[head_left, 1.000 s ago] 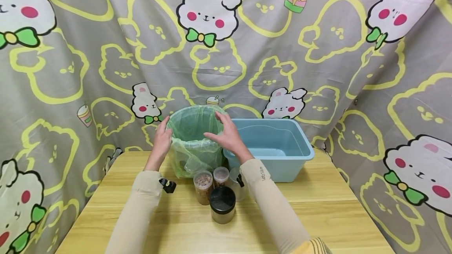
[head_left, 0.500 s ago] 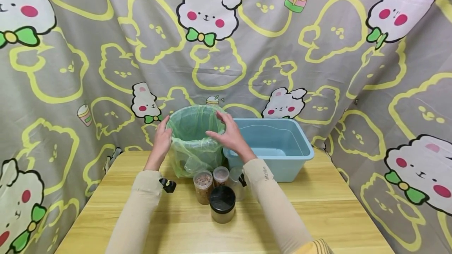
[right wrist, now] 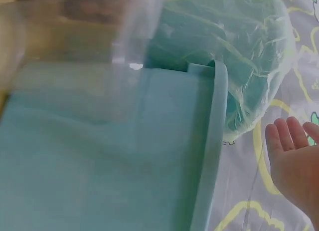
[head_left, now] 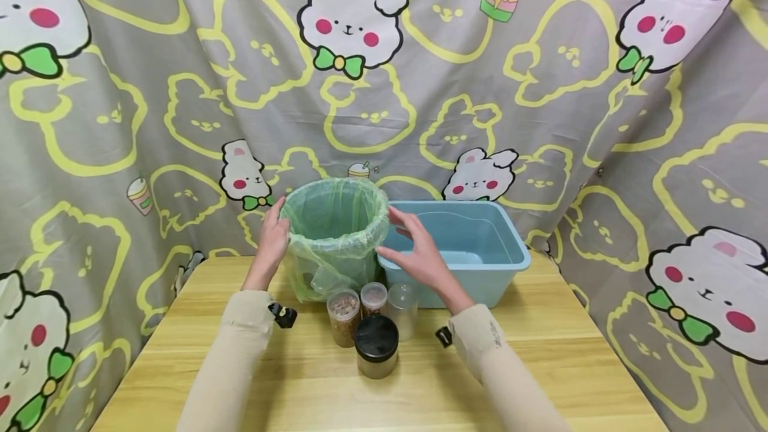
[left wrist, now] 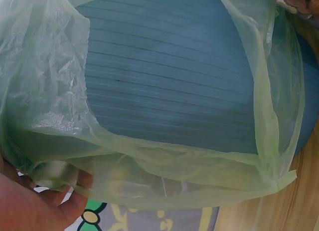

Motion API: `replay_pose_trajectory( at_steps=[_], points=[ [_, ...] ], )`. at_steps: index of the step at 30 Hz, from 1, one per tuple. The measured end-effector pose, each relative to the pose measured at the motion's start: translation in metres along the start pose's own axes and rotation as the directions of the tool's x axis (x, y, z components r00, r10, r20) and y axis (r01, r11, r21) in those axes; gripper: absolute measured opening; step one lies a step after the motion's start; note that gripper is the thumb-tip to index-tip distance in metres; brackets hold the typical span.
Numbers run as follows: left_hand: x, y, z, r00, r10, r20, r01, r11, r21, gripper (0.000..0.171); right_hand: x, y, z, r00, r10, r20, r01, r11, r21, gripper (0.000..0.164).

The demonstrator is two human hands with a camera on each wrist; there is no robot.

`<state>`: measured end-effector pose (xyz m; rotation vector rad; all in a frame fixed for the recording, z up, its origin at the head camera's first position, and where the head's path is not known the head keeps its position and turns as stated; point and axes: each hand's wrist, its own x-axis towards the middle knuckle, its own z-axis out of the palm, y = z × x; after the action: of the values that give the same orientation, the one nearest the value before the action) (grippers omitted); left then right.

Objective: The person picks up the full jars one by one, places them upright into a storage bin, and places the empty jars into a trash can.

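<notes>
A round bin stands at the back of the table, lined with a thin green trash bag (head_left: 330, 245) whose edge folds down outside the rim. My left hand (head_left: 273, 242) holds the bag at the bin's left rim; in the left wrist view, some fingers (left wrist: 75, 203) show at the bag's folded edge. On the other side, my right hand (head_left: 420, 255) is spread beside the bin's right rim, over the near left part of a blue tub (head_left: 480, 285). The right wrist view shows its fingers (right wrist: 286, 133) extended and holding nothing.
In front of the bin stand a jar of pinkish-brown pieces (head_left: 344, 325), a smaller filled jar (head_left: 374, 302), a clear jar (head_left: 403, 315) and a black-lidded jar (head_left: 376, 345). A patterned curtain (head_left: 372, 119) hangs behind the wooden table (head_left: 540, 379).
My right hand has moved right, from over the bin's mouth to outside its right rim. The bag's right side now lies folded over that rim. My left hand has stayed at the left rim.
</notes>
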<state>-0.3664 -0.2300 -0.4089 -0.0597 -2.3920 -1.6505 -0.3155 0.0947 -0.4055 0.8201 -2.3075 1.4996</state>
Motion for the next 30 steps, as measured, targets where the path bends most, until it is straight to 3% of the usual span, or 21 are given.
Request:
replay_pose_trajectory(
  at_steps=[8, 14, 19, 30],
  points=[
    [0.0, -0.001, -0.002, 1.0, -0.002, -0.009, 0.002, 1.0, 0.003, 0.065, -0.058, 0.012, -0.016, 0.999, 0.025, 0.038, -0.026, 0.999, 0.045, 0.072],
    [0.0, 0.002, 0.0, 1.0, 0.001, 0.003, -0.001, 1.0, 0.013, 0.065, -0.089, 0.031, -0.021, 0.998, 0.034, 0.048, -0.034, 0.999, -0.006, 0.064],
    [-0.001, 0.004, -0.001, 1.0, 0.005, -0.003, -0.005, 1.0, 0.016, 0.065, -0.101, 0.043, -0.019, 0.998, 0.036, 0.055, -0.035, 0.999, -0.025, 0.063],
    [-0.003, 0.005, -0.001, 1.0, -0.009, 0.015, 0.009, 1.0, 0.015, 0.064, -0.104, 0.074, 0.006, 0.969, 0.192, 0.153, -0.192, 0.981, -0.012, 0.07]
  ],
)
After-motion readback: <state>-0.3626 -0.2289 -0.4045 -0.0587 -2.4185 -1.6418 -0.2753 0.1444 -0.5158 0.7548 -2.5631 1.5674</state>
